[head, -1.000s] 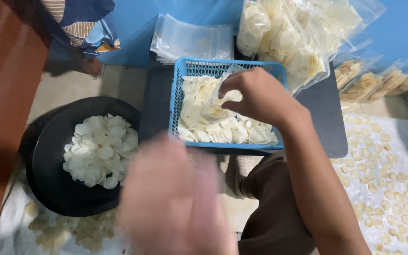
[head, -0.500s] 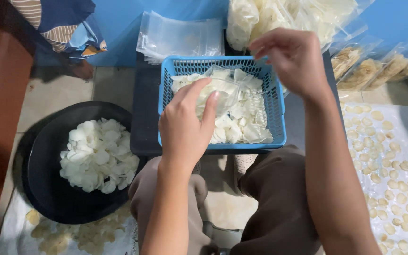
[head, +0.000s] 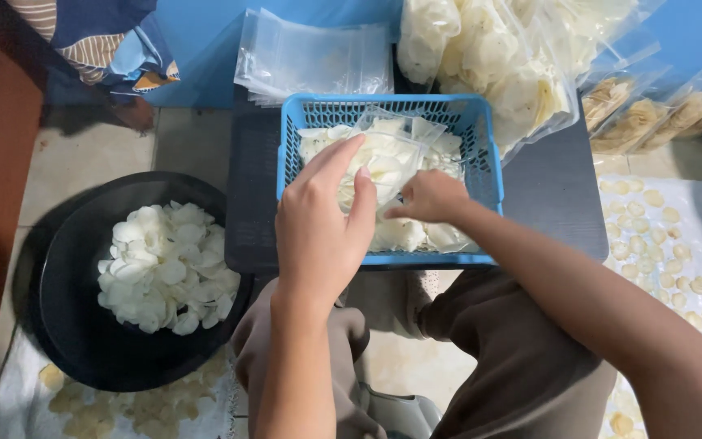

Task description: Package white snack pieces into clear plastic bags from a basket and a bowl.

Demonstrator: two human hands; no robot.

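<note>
Blue basket (head: 481, 138), two hands, one bag (head: 383, 158)
</note>
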